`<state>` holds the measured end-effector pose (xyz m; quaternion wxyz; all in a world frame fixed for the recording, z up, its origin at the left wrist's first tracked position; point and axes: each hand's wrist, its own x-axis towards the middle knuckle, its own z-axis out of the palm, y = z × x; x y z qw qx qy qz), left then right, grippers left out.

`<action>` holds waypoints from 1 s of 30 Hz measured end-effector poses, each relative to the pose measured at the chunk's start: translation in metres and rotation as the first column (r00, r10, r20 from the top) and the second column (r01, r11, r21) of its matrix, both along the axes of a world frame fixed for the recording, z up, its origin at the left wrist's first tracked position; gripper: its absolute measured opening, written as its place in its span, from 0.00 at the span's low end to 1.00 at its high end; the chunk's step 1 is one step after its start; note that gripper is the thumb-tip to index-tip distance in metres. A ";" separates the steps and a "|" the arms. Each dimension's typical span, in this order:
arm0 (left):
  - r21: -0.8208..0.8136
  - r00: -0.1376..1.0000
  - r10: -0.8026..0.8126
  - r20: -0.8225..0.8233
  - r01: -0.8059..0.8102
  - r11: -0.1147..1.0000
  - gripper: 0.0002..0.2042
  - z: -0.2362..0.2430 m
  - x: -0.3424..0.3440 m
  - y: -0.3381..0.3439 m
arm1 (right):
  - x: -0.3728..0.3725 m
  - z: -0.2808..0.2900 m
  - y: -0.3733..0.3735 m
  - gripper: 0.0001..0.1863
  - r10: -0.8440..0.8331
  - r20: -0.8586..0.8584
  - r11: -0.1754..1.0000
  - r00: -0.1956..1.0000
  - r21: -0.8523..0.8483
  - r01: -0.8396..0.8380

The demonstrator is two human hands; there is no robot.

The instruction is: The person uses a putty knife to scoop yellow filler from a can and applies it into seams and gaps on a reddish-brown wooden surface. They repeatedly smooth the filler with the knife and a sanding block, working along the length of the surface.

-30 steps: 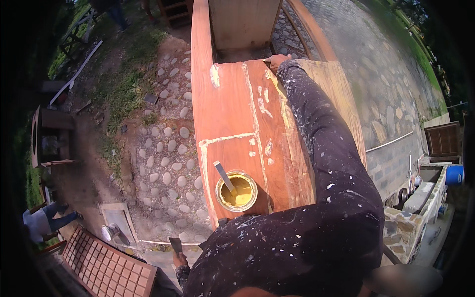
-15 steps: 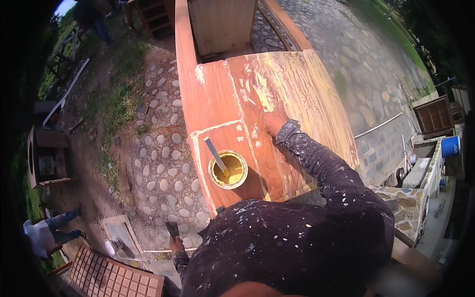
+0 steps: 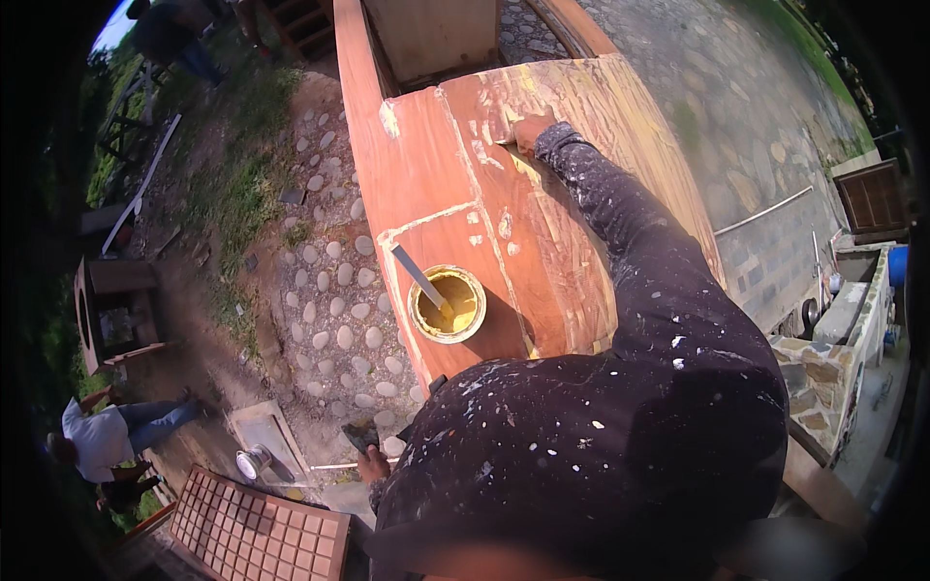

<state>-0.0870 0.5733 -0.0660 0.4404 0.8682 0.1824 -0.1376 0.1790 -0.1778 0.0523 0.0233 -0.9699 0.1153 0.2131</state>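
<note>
A reddish wooden panel (image 3: 407, 155) lies before me, smeared with pale yellow filler along its joints and across its right half. My right hand (image 3: 530, 132) is closed low over the far part of the panel, and a thin flat scraper (image 3: 505, 143) shows as a dark edge under the fingers. Down at the lower left, my left hand (image 3: 373, 465) grips a putty knife (image 3: 360, 438) with a broad dark blade, beside the panel. An open can (image 3: 448, 304) of yellow filler stands on the panel's near left, a flat metal stick (image 3: 418, 275) leaning in it.
Cobbled ground (image 3: 329, 290) runs along the left. A panelled door (image 3: 257, 523) and a paint can (image 3: 254, 461) lie at lower left, near a person (image 3: 102, 436). A stone-faced counter (image 3: 823, 387) with a blue barrel (image 3: 898, 266) stands at right.
My right hand has slid away from me across the panel to its far part, the arm stretching out. My left hand has shifted slightly right, its putty knife's blade turning more face-on.
</note>
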 end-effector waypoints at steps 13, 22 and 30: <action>-0.441 0.971 -0.235 0.035 0.226 0.868 0.22 0.152 0.101 -0.124 | -0.235 0.087 0.123 0.22 -0.264 0.437 0.849 0.860 0.528 -0.008; -0.704 0.781 -0.620 0.076 0.483 0.521 0.19 0.239 0.102 -0.254 | -0.270 0.156 0.237 0.26 -0.132 0.834 0.535 0.537 0.515 -0.669; -0.544 0.683 -0.705 0.190 0.671 0.504 0.22 0.279 0.116 -0.275 | -0.267 0.183 0.189 0.22 0.296 0.797 0.850 0.526 0.032 -0.526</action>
